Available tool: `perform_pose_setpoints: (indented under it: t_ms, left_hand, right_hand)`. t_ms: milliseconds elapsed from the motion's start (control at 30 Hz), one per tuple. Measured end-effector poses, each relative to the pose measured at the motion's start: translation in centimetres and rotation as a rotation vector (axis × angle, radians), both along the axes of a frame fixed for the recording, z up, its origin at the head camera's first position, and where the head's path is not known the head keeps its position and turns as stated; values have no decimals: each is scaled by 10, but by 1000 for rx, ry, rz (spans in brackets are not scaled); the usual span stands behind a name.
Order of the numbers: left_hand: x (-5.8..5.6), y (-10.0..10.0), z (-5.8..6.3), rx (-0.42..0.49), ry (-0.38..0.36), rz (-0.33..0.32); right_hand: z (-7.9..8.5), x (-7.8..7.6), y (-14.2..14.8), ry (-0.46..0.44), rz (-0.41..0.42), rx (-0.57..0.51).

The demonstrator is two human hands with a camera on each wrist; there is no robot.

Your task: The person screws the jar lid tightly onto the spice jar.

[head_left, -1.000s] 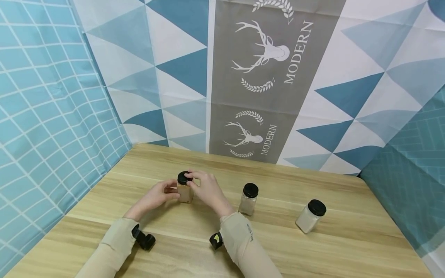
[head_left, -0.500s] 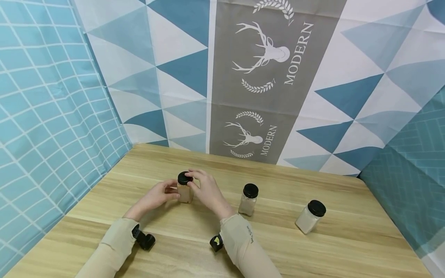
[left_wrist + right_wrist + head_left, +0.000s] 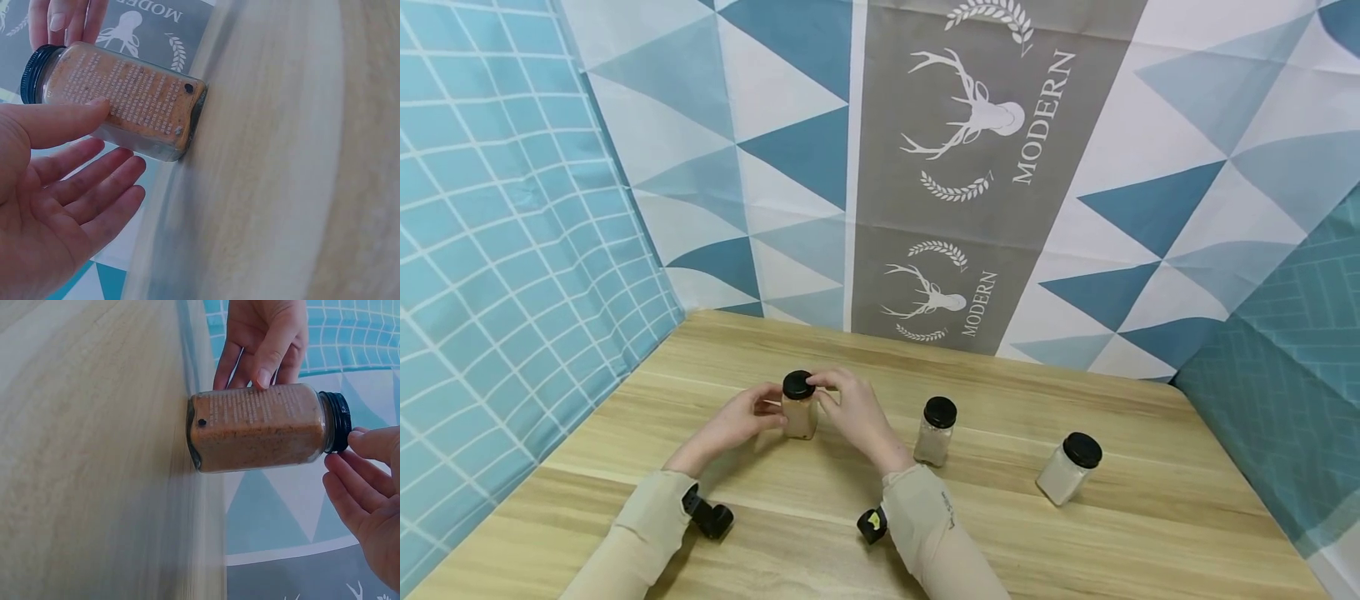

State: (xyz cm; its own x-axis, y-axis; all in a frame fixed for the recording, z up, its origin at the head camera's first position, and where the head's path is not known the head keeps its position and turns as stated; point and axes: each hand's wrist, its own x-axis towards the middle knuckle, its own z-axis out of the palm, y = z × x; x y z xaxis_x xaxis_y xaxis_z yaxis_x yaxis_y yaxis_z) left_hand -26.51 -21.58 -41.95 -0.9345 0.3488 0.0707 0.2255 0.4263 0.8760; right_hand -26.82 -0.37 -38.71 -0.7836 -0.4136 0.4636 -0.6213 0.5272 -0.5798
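A square glass seasoning jar (image 3: 799,417) with orange-brown powder and a black lid (image 3: 798,384) stands upright on the table. My left hand (image 3: 743,419) steadies its left side, with the thumb across the printed face in the left wrist view and the fingers around the adjoining side. At the lid's right edge is my right hand (image 3: 853,412). In the right wrist view, that hand's thumb tip (image 3: 359,435) touches the lid, while its loosely bent fingers lie beside the rim. The lid sits on the jar's neck.
To the right, a jar of pale contents (image 3: 934,442) with a black lid stands upright. Farther right is another black-lidded jar (image 3: 1066,471) of pale powder. The wooden table (image 3: 790,533) meets patterned cloth walls (image 3: 790,275) at the back and sides.
My right hand has shifted slightly to the right, its fingertips moving from the lid's top toward its edge. My left hand and the jar have stayed in place.
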Motion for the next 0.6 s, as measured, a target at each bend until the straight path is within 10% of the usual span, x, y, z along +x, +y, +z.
perform_pose_setpoints:
  t_ms: [600]
  left_hand:
    - [0,2,0,-5,14,46]
  right_hand:
    - [-3,7,4,4,33,9]
